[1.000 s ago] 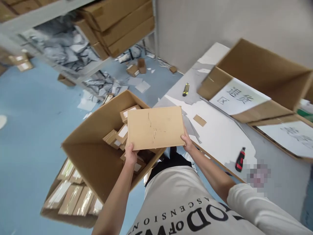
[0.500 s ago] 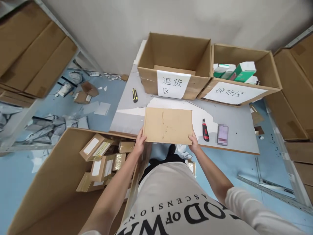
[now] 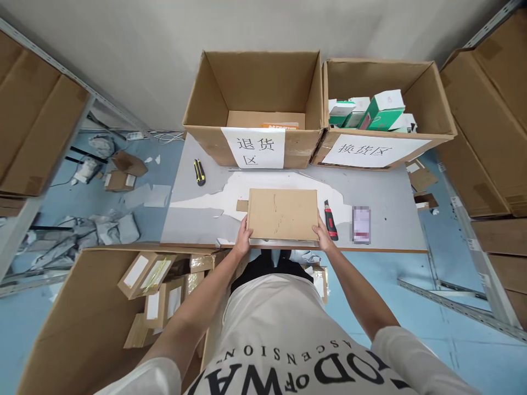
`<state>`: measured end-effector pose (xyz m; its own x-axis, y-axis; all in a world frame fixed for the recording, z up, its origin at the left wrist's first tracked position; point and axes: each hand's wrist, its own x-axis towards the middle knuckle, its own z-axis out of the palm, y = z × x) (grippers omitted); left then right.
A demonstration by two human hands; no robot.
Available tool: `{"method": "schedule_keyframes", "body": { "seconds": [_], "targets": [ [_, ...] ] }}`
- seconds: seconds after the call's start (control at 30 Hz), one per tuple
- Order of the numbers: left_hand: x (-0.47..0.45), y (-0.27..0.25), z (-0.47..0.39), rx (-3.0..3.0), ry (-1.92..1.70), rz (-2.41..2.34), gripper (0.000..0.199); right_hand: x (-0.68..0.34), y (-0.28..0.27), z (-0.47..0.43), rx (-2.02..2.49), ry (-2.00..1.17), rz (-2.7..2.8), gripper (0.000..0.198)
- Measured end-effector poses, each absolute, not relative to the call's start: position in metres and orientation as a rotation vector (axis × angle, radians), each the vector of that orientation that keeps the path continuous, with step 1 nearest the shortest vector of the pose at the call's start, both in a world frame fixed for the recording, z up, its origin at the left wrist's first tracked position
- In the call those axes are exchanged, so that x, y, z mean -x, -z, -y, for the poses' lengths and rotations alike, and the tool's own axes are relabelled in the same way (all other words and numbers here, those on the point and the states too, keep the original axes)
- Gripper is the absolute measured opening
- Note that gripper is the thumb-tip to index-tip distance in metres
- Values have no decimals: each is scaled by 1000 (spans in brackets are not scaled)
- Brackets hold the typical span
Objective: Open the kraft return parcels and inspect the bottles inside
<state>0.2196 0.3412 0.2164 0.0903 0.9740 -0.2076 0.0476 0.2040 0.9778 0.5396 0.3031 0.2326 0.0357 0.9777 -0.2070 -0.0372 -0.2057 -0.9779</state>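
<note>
Held level between both hands is a flat brown cardboard box (image 3: 283,215), over the front part of the table (image 3: 387,219). My left hand (image 3: 244,237) grips its near left corner, and my right hand (image 3: 323,233) grips the near right corner. A small brown flap (image 3: 242,206) sticks out past the box's left side. Just right of the box lies a red and black utility knife (image 3: 331,221), with a blurred purple rectangular item (image 3: 361,225) beyond it. Farther back on the left is a yellow and black utility knife (image 3: 200,172).
Two open cartons with handwritten labels stand at the back: the left carton (image 3: 296,148) holds something orange, the right carton (image 3: 428,129) green and white boxes (image 3: 385,109). A large carton (image 3: 61,307) of small parcels (image 3: 142,274) stands at my left. Shelves flank both sides.
My view has shifted, so the table and cartons sit farther left. The box remains in both hands, and the brown flap now shows at its left. Orange contents now show in the left carton.
</note>
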Motion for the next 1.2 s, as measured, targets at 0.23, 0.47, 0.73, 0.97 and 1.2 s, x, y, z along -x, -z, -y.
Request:
{"method": "schedule_keyframes", "body": {
  "seconds": [0.23, 0.47, 0.73, 0.97, 1.2],
  "targets": [
    [-206, -214, -349, -1270, -804, -1244, 83, -537, -227, -304, 1439, -1347, 1011, 80],
    [-184, -213, -338, -1360, -715, -1209, 91, -555, -207, -271, 1555, -1319, 847, 81],
    [-195, -199, -337, -1462, -664, -1266, 52, -528, -209, -269, 1619, -1297, 1098, 69],
    [-202, -234, -351, -1561, -615, -1392, 44, -533, -245, -285, 1545, -1274, 1109, 56],
    [-216, -300, -367, -1708, -562, -1668, 50, -550, -294, -306, 1861, -1058, 1314, 51]
  ]
}}
